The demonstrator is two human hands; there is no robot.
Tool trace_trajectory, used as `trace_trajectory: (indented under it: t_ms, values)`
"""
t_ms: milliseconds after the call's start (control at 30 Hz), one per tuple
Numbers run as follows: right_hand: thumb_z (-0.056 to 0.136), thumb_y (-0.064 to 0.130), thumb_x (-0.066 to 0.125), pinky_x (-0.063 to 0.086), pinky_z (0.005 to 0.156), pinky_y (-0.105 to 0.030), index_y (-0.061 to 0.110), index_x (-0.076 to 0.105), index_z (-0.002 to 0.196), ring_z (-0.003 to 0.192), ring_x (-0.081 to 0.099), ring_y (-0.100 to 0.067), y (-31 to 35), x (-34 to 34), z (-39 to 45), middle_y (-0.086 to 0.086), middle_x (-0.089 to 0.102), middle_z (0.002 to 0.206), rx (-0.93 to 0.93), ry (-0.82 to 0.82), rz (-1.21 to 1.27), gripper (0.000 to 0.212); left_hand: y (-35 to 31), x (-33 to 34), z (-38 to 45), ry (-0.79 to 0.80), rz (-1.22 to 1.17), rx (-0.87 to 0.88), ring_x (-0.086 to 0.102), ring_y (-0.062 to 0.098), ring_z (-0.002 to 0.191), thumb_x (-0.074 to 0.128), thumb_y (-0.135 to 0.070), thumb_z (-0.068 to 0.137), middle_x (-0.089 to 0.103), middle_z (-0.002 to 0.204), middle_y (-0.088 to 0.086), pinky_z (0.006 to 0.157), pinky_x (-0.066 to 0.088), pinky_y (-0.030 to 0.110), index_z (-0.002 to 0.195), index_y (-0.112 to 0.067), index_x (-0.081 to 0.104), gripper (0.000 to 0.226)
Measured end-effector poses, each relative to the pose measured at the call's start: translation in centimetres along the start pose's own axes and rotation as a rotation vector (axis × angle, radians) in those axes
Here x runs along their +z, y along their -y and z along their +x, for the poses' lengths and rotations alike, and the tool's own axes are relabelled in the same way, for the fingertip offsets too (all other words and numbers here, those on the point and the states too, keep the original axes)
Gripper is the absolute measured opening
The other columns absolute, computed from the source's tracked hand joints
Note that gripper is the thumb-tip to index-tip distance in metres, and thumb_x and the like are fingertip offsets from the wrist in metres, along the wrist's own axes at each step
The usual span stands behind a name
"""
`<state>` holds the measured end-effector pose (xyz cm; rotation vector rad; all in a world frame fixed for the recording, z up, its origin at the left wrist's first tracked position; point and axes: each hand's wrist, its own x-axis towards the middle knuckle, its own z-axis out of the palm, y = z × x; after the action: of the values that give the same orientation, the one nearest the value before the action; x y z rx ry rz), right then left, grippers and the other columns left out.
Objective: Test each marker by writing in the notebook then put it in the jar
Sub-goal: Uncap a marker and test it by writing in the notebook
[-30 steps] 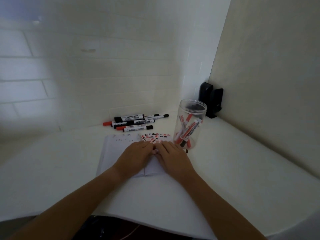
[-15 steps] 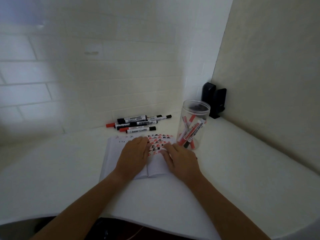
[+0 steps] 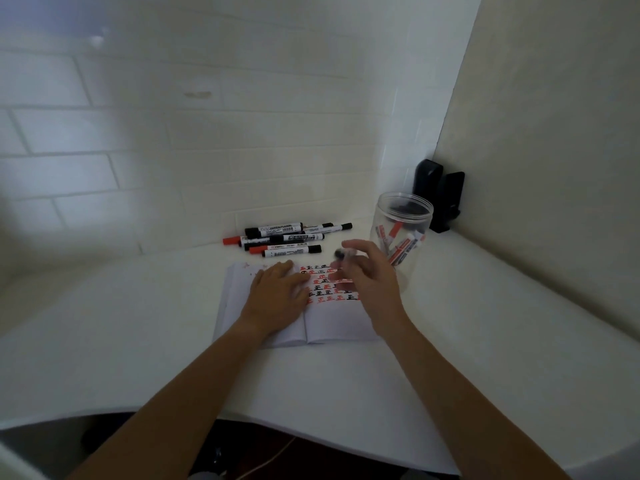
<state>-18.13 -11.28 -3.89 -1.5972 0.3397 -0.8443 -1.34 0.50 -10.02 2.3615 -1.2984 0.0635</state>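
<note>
pressing flat on the left page of the open notebook (image 3: 313,320), the left hand (image 3: 277,292) is lying with its fingers straight and spread, steadying the paper. the right hand (image 3: 372,278) is hovering above the right page, fingers loosely curled. a blurred marker (image 3: 341,255) with a dark end is showing at its fingertips, and it appears to be pinched there; the blur is preventing a firm reading of the grip or of whether a cap is fitted.

the clear jar (image 3: 401,233) is standing upright just beyond the notebook's far right corner, mouth open upward, with several tested markers leaning inside it. judged from this view, the jar is lying just to the right of and beyond the right hand, which is the nearer hand to it. the held marker's long axis is too blurred to call.

the untested pile of markers (image 3: 285,239) is lying beyond the notebook's far edge, long axes running left to right, parallel to that edge. rows of red and black test marks are filling the upper right page; the lower part is bare.

open desk surface (image 3: 485,323) is extending to the right of the notebook. a black object (image 3: 438,199) is standing in the corner behind the jar.
</note>
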Motion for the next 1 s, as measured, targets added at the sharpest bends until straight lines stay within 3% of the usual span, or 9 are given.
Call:
trace_trajectory:
  t_ms: [67, 167, 233, 333, 533, 700, 833, 1000]
  values:
    - [0.100, 0.021, 0.065, 0.052, 0.057, -0.030, 0.011, 0.060, 0.107, 0.062, 0.061, -0.021, 0.0, 1.1, 0.1, -0.009, 0.065, 0.071, 0.063, 0.025, -0.032, 0.014, 0.5, -0.8, 0.2, 0.025, 0.035, 0.029, 0.035, 0.023, 0.142, 0.029, -0.073, 0.085, 0.037, 0.156, 0.001, 0.118, 0.026, 0.047, 0.139, -0.044, 0.051, 0.065]
    - [0.105, 0.040, 0.054, 0.038, 0.049, -0.028, 0.010, 0.061, 0.091, 0.056, 0.045, -0.021, -1.0, 2.6, 0.2, -0.010, 0.049, 0.061, 0.098, 0.061, -0.076, 0.034, 1.2, -1.6, 0.2, 0.047, 0.098, 0.071, 0.035, 0.021, 0.140, 0.017, -0.086, 0.077, 0.038, 0.155, -0.003, 0.115, 0.026, 0.045, 0.139, -0.050, 0.047, 0.077]
    - [0.108, 0.034, 0.047, 0.036, 0.049, -0.026, 0.010, 0.061, 0.095, 0.056, 0.045, -0.022, -1.9, 3.1, 0.1, -0.011, 0.050, 0.062, 0.128, 0.053, -0.039, 0.031, 1.3, -1.5, -0.1, 0.056, 0.084, 0.086, 0.026, 0.019, 0.145, 0.005, -0.091, 0.074, 0.031, 0.159, -0.004, 0.119, 0.019, 0.044, 0.142, -0.053, 0.041, 0.085]
    - [0.105, 0.016, 0.050, 0.037, 0.048, -0.027, 0.011, 0.054, 0.107, 0.055, 0.051, -0.023, -2.8, 2.8, -0.2, -0.015, 0.061, 0.071, 0.158, 0.025, 0.041, 0.006, 1.8, -1.4, -0.1, 0.112, 0.067, 0.129, 0.013, 0.022, 0.151, -0.008, -0.092, 0.071, 0.017, 0.164, -0.002, 0.122, 0.011, 0.042, 0.147, -0.054, 0.028, 0.093]
    - [0.102, 0.008, 0.051, 0.030, 0.043, -0.024, 0.010, 0.054, 0.098, 0.049, 0.047, -0.020, -3.1, 1.8, -0.1, -0.013, 0.060, 0.072, 0.191, 0.007, 0.086, 0.006, 3.8, -2.1, -0.2, 0.236, 0.125, 0.268, -0.002, 0.021, 0.152, 0.021, -0.097, 0.073, -0.005, 0.166, -0.002, 0.123, 0.006, 0.046, 0.151, -0.055, 0.004, 0.090]
    - [0.100, 0.015, 0.063, 0.034, 0.043, -0.024, 0.013, 0.057, 0.084, 0.048, 0.044, -0.017, -3.5, 2.0, 0.0, -0.002, 0.047, 0.056, 0.175, 0.011, -0.009, 0.017, 3.9, -2.4, -0.2, 0.263, 0.125, 0.302, -0.007, 0.018, 0.152, 0.022, -0.101, 0.065, -0.007, 0.166, -0.004, 0.123, 0.001, 0.047, 0.153, -0.051, 0.000, 0.103]
    - [0.095, 0.015, 0.069, 0.042, 0.046, -0.025, 0.009, 0.059, 0.083, 0.043, 0.053, -0.011, -3.9, 2.3, -0.1, 0.001, 0.058, 0.054, 0.098, -0.004, -0.237, 0.017, 4.2, -2.0, 0.1, 0.264, 0.113, 0.315, -0.008, 0.017, 0.152, 0.028, -0.100, 0.065, -0.007, 0.166, -0.004, 0.123, 0.001, 0.048, 0.152, -0.052, 0.001, 0.103]
    - [0.094, 0.013, 0.069, 0.039, 0.038, -0.021, 0.006, 0.061, 0.081, 0.036, 0.052, -0.010, -3.4, 2.4, -0.7, -0.006, 0.067, 0.056, 0.120, -0.003, -0.306, 0.017, 4.2, -1.9, 0.1, 0.230, 0.093, 0.325, -0.006, 0.019, 0.152, 0.030, -0.099, 0.066, -0.003, 0.166, -0.003, 0.123, 0.003, 0.049, 0.153, -0.051, 0.007, 0.102]
